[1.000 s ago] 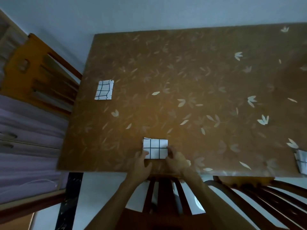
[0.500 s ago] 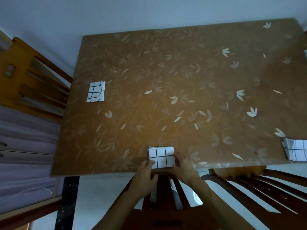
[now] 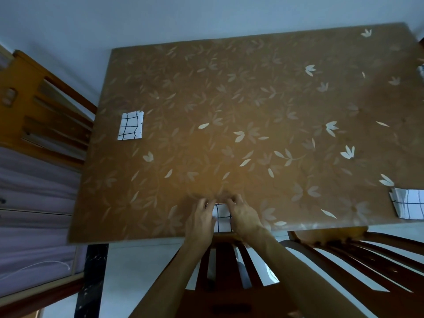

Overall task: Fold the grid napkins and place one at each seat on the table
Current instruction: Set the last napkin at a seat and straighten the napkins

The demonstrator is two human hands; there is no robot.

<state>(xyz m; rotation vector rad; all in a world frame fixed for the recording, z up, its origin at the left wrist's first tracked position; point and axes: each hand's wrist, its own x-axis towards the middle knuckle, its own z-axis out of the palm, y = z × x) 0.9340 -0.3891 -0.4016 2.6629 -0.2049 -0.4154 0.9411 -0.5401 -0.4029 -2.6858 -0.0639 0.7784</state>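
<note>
A folded white napkin with a black grid (image 3: 221,218) lies at the near edge of the brown leaf-patterned table (image 3: 252,106). My left hand (image 3: 202,218) rests flat over its left side and my right hand (image 3: 243,215) over its right side, fingers spread and pressing down, so only a middle strip shows. Another folded grid napkin (image 3: 130,126) lies by the table's left edge, in front of the left chair. A third folded napkin (image 3: 409,204) sits at the right near edge, cut off by the frame.
A wooden chair (image 3: 34,106) stands at the table's left side. Two dark slatted chairs (image 3: 229,267) (image 3: 367,260) stand below the near edge, under my arms. A sliver of something white (image 3: 421,72) shows at the far right edge. A pale wall lies beyond the table.
Both hands slid forward from the napkin's near corners onto its top, covering most of it. The napkin has stayed at the near edge. The view shifted a little.
</note>
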